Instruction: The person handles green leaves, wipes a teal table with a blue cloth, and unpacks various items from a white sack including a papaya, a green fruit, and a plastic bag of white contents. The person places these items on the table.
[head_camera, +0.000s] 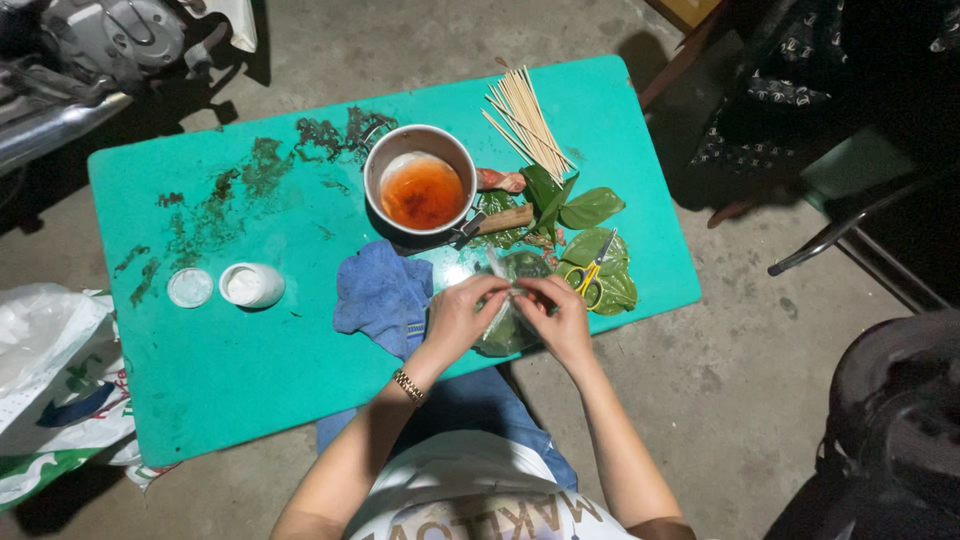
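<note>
Both hands work at the near edge of the turquoise rectangular bench (250, 380), towards its right end. The left hand (458, 315) and the right hand (562, 318) face each other, fingers curled, each pinching the top of a clear plastic bag of green leaves (505, 330); the bag rests on the bench edge between them. A crumpled blue cloth (383, 295) lies just beside the left hand. A round metal pot with a wooden handle, holding orange-red liquid (422, 185), stands near the centre of the far edge. A bundle of thin wooden skewers (528, 120) lies at the far right corner. Loose green leaves (590, 208) and yellow-handled scissors (590, 272) lie near the right edge. A small white jar (252, 285) and its round lid (190, 288) sit towards the left end.
</note>
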